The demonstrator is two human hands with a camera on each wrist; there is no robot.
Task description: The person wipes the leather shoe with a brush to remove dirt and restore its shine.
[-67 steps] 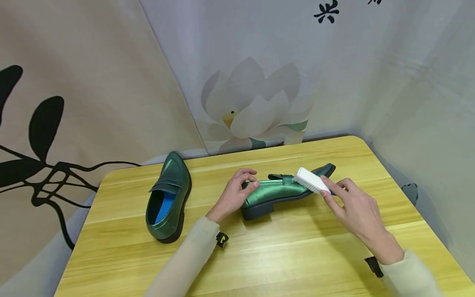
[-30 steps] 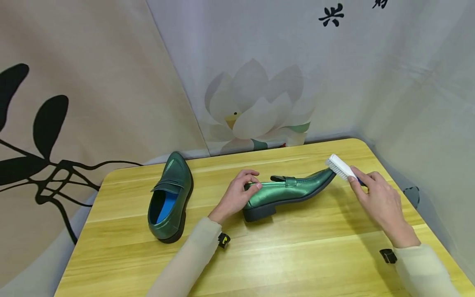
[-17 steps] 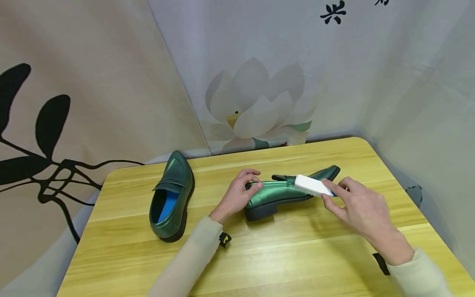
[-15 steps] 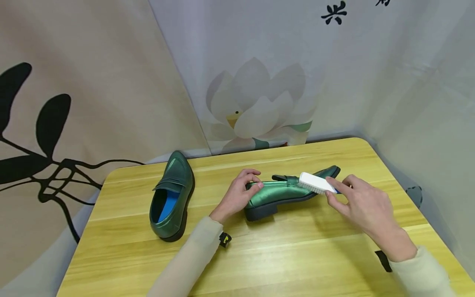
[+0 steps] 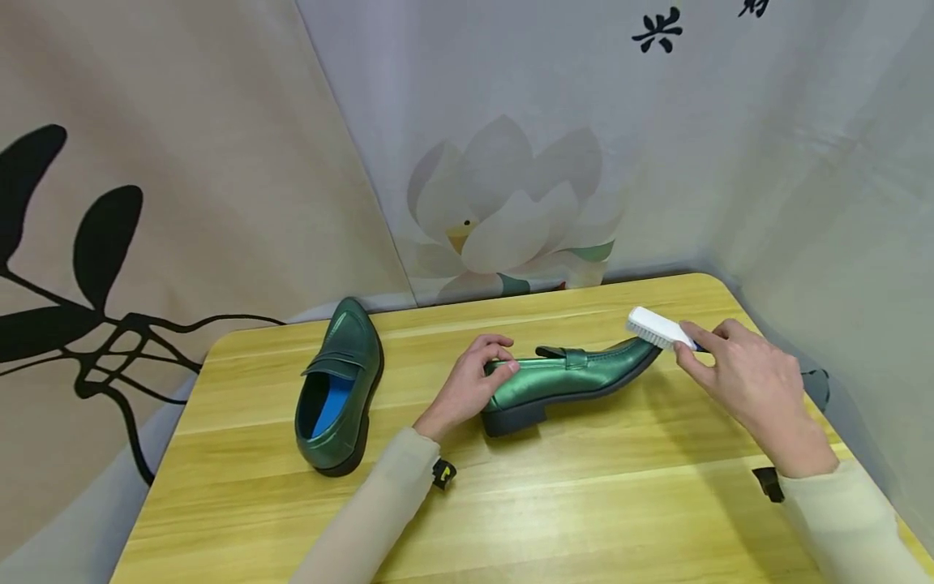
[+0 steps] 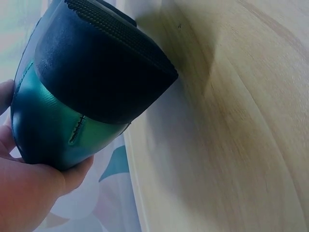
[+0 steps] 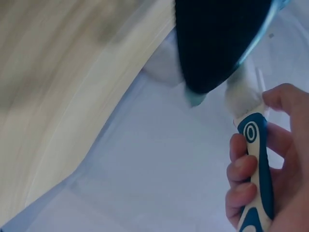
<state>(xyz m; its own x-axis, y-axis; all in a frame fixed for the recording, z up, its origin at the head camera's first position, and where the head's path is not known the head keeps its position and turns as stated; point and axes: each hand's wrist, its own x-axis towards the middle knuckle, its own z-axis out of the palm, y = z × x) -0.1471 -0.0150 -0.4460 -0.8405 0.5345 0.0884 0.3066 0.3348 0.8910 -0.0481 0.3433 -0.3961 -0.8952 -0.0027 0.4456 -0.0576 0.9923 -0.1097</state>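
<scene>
A shiny green loafer (image 5: 550, 380) with a black sole is held up over the table, tilted on its side with its toe to the right. My left hand (image 5: 470, 381) grips it at the heel, and the left wrist view shows the thumb and fingers around the back of the green upper (image 6: 53, 125). My right hand (image 5: 751, 381) grips a scrubbing brush (image 5: 657, 326) by its blue and white handle (image 7: 258, 159). The brush's white bristles lie at the toe tip of the loafer.
A second green loafer (image 5: 339, 389) with a blue insole stands upright on the wooden table (image 5: 569, 511), left of my left arm. Pale printed curtains (image 5: 525, 73) hang close behind the table and along its right side.
The brush has swept back and forth along the loafer's upper, and in the last half second moved right from near the strap to the toe. The left hand and its loafer stay nearly still.
</scene>
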